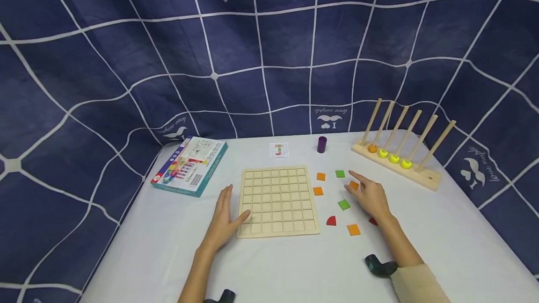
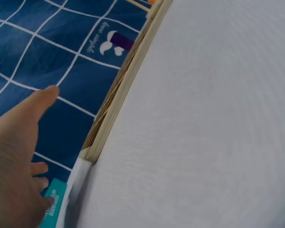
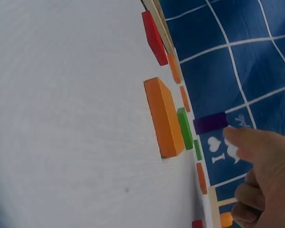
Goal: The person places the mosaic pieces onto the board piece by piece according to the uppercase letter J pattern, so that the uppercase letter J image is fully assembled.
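My left hand (image 1: 223,222) lies at the left edge of a pale wooden grid board (image 1: 278,202), fingers stretched forward and thumb over the board's edge; it holds nothing. To the right of the board, my right hand (image 1: 371,198) hovers with index finger and thumb extended and apart, on either side of an orange square tile (image 1: 354,185); whether they touch it I cannot tell. Around it lie a green tile (image 1: 339,173), another green tile (image 1: 344,205), a red quarter-round tile (image 1: 331,220) and more orange tiles (image 1: 353,229). A second red tile (image 1: 373,221) is partly hidden beneath the right hand.
Behind the board stand a small pattern card (image 1: 279,150) and a purple cylinder (image 1: 322,144). A wooden peg stand (image 1: 396,165) with several beads is at the back right. The game box (image 1: 189,166) lies at the back left. A blue checked cloth (image 1: 286,50) hangs behind the table.
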`<state>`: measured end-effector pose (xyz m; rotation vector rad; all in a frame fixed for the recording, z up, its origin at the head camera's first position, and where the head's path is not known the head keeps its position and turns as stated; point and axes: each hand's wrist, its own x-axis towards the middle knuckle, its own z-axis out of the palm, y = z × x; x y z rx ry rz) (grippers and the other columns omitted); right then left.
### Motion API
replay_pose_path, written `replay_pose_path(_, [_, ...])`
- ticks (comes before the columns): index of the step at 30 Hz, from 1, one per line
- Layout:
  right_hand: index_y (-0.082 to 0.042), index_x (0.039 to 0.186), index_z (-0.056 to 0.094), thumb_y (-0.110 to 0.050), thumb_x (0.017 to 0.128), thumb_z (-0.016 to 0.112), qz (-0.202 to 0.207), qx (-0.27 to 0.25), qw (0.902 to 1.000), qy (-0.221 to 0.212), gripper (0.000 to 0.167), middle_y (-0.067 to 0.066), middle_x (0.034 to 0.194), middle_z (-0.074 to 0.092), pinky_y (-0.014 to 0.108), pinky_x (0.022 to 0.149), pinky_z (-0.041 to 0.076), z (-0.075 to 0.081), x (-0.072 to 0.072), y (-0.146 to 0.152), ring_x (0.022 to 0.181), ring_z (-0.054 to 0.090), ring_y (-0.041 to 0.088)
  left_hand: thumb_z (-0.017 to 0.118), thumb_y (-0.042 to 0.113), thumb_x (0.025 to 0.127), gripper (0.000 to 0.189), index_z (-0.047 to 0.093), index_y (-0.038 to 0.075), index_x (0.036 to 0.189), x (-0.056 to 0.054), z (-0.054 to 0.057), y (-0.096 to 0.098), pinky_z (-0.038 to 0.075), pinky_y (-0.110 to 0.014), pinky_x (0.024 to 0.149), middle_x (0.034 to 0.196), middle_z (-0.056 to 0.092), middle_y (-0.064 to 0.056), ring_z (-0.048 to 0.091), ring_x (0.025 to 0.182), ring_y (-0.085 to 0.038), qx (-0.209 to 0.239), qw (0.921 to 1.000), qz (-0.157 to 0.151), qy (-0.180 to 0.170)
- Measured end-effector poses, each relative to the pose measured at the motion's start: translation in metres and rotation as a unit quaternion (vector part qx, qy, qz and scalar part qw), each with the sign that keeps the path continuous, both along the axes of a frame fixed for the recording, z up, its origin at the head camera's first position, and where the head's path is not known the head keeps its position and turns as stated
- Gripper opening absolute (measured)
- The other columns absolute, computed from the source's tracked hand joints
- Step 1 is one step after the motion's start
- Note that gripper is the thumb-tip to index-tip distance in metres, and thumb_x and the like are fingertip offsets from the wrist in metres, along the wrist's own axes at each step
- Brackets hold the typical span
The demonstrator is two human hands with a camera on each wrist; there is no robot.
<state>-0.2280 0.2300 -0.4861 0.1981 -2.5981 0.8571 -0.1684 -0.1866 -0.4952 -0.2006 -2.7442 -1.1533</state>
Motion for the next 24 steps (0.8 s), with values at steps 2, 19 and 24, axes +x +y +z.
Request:
replay_pose_path(2, [-0.01,0.122,0.061,-0.028,0.079,0.073,-0.001,0.01,0.9997,-0.024,0.049,-0.003,0.048,0.032,0.025,0.038,0.023,-0.003,-0.002,0.003,0.043,0.026,0.012,0.065,0.052,0.079,0.098,0.008,0.013,0.149,0.0,-0.004,-0.001,0.017,-0.058,0.106,0.152,0.009,-0.016,0.008,0.138,-0.036,0.002,0.9999,-0.009,-0.013])
replay_pose_path(19, [-0.003,0.11,0.066,-0.027,0.082,0.07,-0.006,0.042,0.9964,-0.073,0.037,-0.003,0.05,0.033,0.027,0.042,0.024,-0.024,0.001,0.029,0.046,0.029,0.013,0.063,0.077,0.059,0.122,0.015,0.008,0.148,0.002,-0.024,0.001,0.012,-0.049,0.111,0.152,0.016,-0.015,0.009,0.139,-0.03,-0.119,0.9925,-0.027,-0.011])
replay_pose_path(24, [-0.004,0.107,0.067,-0.025,0.082,0.07,-0.002,0.038,0.9972,-0.064,0.033,-0.003,0.05,0.033,0.026,0.042,0.024,-0.024,-0.001,0.027,0.046,0.029,0.013,0.061,0.08,0.057,0.123,0.021,0.005,0.147,0.004,-0.024,0.001,0.01,-0.043,0.112,0.151,0.02,-0.013,0.011,0.139,-0.028,-0.148,0.9883,-0.034,0.013])
